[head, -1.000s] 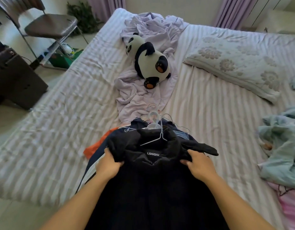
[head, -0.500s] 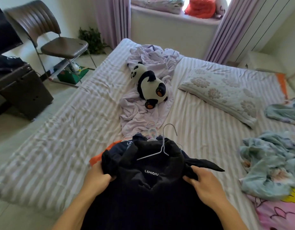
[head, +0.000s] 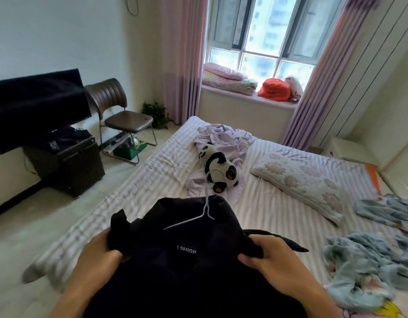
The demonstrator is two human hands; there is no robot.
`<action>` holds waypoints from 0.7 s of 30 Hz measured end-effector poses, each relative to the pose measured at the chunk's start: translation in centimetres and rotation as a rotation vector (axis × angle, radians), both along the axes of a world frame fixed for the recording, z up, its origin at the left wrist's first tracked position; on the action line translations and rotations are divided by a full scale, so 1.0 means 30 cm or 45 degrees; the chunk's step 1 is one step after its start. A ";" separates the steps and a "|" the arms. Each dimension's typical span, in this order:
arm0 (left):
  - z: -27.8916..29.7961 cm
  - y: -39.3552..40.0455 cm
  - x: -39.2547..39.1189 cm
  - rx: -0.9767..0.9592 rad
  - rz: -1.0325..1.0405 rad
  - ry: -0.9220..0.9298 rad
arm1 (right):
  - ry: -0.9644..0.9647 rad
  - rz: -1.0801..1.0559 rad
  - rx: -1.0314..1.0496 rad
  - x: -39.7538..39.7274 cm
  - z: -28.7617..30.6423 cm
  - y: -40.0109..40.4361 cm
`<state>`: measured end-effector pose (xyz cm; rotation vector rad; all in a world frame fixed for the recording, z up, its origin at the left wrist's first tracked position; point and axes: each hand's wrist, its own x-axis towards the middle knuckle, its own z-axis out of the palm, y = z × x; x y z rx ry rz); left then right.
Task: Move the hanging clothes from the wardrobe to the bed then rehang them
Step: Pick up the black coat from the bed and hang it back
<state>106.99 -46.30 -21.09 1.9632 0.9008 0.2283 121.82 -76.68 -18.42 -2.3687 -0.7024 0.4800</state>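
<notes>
A: What is held, and by which hand?

B: A black jacket [head: 189, 260] is gripped at both shoulders. The left hand [head: 99, 255] is curled into the fabric at about 8 o'clock from the collar label, its fingers buried in a bunched fold. The right hand [head: 274, 260] is closed on the cloth at 4 o'clock, thumb pressed on top, the remaining fingers tucked beneath and hidden.

A: Where is the garment placed?

B: It is held up over the near edge of the striped bed [head: 152, 180], low in the view. A white wire hanger [head: 198, 216] is seen inside the collar, at 12 o'clock from the label, its hook pointed toward a plush panda [head: 219, 168].

A: What else is seen?

B: A floral pillow [head: 306, 182] is laid at 2 o'clock from the jacket, crumpled pale-blue bedding [head: 363, 267] at 3 o'clock, a brown chair [head: 120, 115] at 11 o'clock beside a pink curtain [head: 182, 60].
</notes>
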 end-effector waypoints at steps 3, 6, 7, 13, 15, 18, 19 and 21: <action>0.131 -0.044 -0.171 0.100 0.175 -0.131 | -0.062 0.128 0.106 -0.068 0.114 0.022; 0.233 -0.111 -0.372 0.191 0.377 -0.233 | -0.171 0.254 0.207 -0.147 0.201 0.057; 0.261 -0.138 -0.442 0.203 0.446 -0.262 | -0.204 0.294 0.239 -0.179 0.225 0.070; 0.395 -0.278 -0.871 0.302 0.788 -0.295 | -0.349 0.513 0.459 -0.394 0.341 0.198; 0.429 -0.331 -1.025 0.366 0.898 -0.292 | -0.336 0.643 0.518 -0.483 0.374 0.258; 0.462 -0.408 -1.263 0.390 1.075 -0.317 | -0.280 0.839 0.610 -0.645 0.417 0.350; 0.475 -0.437 -1.336 0.403 1.124 -0.319 | -0.258 0.891 0.638 -0.705 0.430 0.378; 0.496 -0.491 -1.476 0.441 1.224 -0.316 | -0.194 0.995 0.683 -0.832 0.454 0.430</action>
